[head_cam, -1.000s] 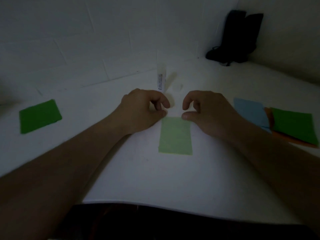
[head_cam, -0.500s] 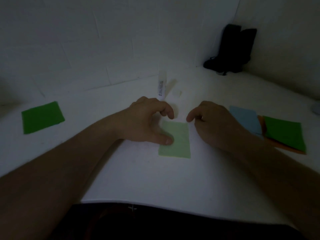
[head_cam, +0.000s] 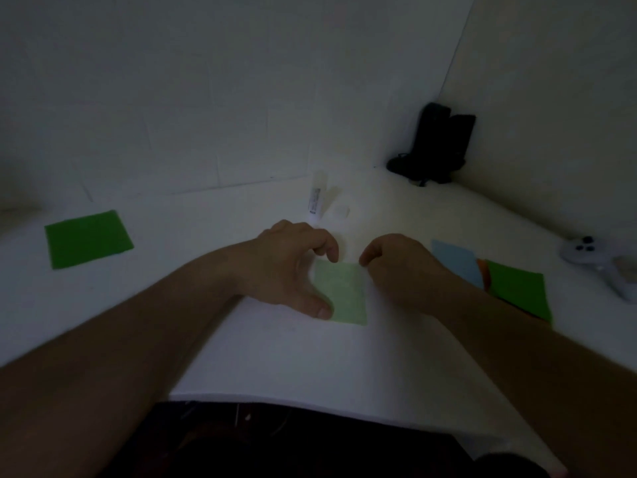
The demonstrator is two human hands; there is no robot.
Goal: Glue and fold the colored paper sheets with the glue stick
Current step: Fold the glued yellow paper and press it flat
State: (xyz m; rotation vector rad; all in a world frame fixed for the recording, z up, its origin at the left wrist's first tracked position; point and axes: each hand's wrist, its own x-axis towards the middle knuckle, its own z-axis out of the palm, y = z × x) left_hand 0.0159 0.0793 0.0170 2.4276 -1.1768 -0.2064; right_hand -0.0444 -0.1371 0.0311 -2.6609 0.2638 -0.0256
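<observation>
The left hand (head_cam: pixel 289 267) has slid its thumb down the light green sheet (head_cam: pixel 346 293) and presses its left edge, fingers curled above. The right hand (head_cam: pixel 400 267) touches the sheet's far right corner; grip unclear. Beyond the sheet stands the glue stick (head_cam: pixel 317 198) on the desk (head_cam: pixel 275 360).

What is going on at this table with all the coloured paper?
A person is working a light green sheet flat on the white table. The left hand presses its left edge with the thumb; the right hand is at its right edge, its grip unclear. The glue stick stands behind, untouched. More sheets wait at either side.
</observation>
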